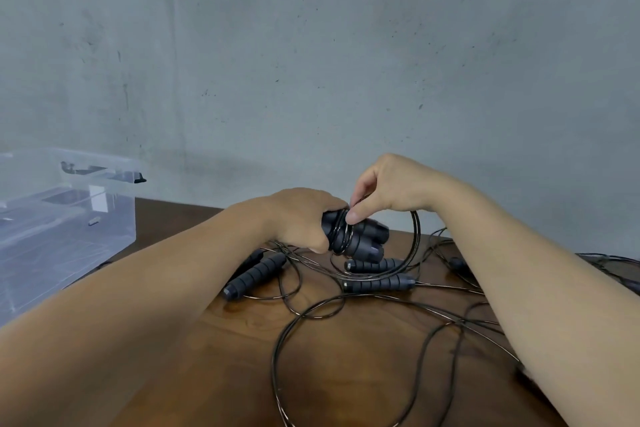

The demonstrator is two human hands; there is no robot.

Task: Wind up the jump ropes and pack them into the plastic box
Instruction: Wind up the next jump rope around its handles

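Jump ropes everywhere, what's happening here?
A person is winding one rope. The left hand grips a pair of handles together above the wooden table, while the right hand pinches the cord and wraps it around them; several turns are already on. More handles and loose cord lie tangled on the table. The clear plastic box sits at the left; no rope is visible in it.

plastic box [69,218] left of jump ropes [363,291]
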